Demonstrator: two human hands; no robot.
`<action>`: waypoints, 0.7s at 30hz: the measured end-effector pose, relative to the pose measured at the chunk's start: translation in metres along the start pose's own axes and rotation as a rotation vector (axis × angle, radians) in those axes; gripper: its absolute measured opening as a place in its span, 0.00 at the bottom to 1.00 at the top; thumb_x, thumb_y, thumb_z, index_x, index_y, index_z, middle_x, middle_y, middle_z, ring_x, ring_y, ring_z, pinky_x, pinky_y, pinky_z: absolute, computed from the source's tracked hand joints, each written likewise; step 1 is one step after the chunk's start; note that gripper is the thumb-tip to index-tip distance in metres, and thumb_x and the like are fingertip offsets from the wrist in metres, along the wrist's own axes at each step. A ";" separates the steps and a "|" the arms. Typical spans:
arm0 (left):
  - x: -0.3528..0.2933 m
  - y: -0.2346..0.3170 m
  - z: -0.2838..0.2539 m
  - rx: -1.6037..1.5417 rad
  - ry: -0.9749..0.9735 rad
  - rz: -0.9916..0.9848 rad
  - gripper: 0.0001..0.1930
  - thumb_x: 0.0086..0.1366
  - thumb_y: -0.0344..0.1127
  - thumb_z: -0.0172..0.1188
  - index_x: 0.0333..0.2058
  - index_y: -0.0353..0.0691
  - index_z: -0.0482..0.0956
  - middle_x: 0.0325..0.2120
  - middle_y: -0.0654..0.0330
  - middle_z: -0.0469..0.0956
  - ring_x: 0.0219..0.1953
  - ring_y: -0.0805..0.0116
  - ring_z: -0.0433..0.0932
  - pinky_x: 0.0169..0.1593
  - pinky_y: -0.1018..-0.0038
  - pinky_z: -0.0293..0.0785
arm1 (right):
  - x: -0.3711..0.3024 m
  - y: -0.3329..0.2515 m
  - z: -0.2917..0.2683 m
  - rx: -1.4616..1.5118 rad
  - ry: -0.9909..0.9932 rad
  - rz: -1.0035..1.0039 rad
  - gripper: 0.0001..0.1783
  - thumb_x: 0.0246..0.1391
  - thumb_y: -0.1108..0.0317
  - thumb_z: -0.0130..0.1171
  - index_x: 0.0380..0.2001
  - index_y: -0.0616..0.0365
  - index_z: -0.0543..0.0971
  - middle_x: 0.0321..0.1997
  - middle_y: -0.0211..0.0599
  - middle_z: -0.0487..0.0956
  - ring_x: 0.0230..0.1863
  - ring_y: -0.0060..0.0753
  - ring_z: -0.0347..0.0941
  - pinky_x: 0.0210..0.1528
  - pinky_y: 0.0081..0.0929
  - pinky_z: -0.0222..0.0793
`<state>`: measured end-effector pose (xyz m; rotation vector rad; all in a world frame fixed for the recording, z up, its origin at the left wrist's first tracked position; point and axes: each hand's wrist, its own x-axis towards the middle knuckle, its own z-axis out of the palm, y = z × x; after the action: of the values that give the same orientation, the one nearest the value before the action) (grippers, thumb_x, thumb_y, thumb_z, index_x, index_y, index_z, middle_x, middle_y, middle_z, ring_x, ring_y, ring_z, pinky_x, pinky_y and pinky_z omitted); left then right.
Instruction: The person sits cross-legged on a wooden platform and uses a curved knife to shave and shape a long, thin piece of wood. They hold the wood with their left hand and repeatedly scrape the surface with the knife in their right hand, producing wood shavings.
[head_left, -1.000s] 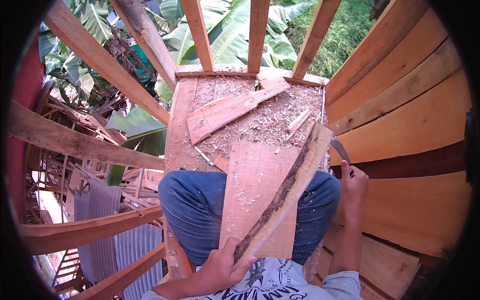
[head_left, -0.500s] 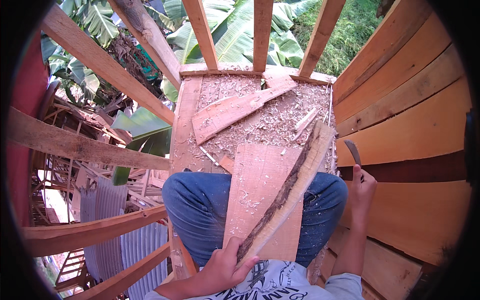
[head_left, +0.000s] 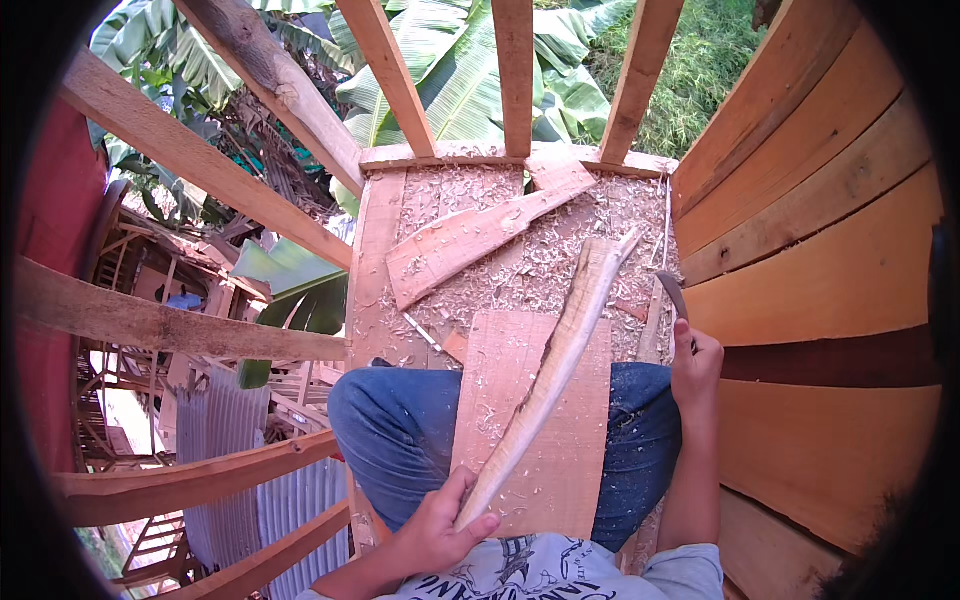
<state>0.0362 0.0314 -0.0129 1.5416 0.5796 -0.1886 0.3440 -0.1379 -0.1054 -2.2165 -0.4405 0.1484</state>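
My left hand (head_left: 447,525) is closed round the near end of a long, slightly curved strip of wood (head_left: 565,350) with dark bark along part of its side. The strip slants up and away to the right, above a flat board (head_left: 500,400) that rests across my lap between my knees. By my right knee, my right hand (head_left: 697,362) is closed on a knife with a curved blade (head_left: 672,292); its handle is mostly hidden in the fist. The blade points up and stands apart from the strip.
Wood shavings (head_left: 540,260) cover the plank floor ahead. A cut board with a narrow neck (head_left: 470,240) lies there. Wooden rails (head_left: 190,322) run along the left and far sides, and a plank wall (head_left: 810,290) stands on the right. Banana leaves (head_left: 450,80) grow beyond the rails.
The strip has rolled in my left hand, so less bark shows, and its far end has shifted left. My right hand with the knife has moved left, closer to the strip.
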 end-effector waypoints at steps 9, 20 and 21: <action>0.057 -0.010 -0.066 -0.743 -0.523 -0.201 0.17 0.66 0.46 0.53 0.34 0.39 0.61 0.18 0.68 0.61 0.15 0.82 0.61 0.17 0.83 0.58 | 0.040 0.050 0.063 0.473 -0.027 0.225 0.32 0.64 0.50 0.45 0.10 0.58 0.64 0.10 0.21 0.59 0.15 0.13 0.52 0.18 0.21 0.46; 0.087 0.032 -0.126 -0.233 -0.698 -0.441 0.29 0.69 0.48 0.47 0.61 0.33 0.59 0.15 0.68 0.63 0.13 0.82 0.61 0.16 0.83 0.60 | 0.031 0.043 0.067 0.439 -0.122 0.138 0.26 0.61 0.54 0.52 0.16 0.63 0.75 0.10 0.21 0.60 0.14 0.13 0.54 0.17 0.22 0.46; 0.088 0.035 -0.127 -0.225 -0.721 -0.451 0.29 0.69 0.48 0.47 0.61 0.33 0.58 0.15 0.68 0.64 0.13 0.82 0.62 0.17 0.83 0.62 | 0.033 0.045 0.066 0.470 -0.115 0.151 0.26 0.62 0.54 0.51 0.15 0.62 0.73 0.10 0.21 0.60 0.14 0.14 0.54 0.17 0.22 0.46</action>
<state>0.0976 0.1774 -0.0139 1.0047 0.3406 -0.9467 0.3694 -0.1033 -0.1806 -1.7808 -0.2656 0.4177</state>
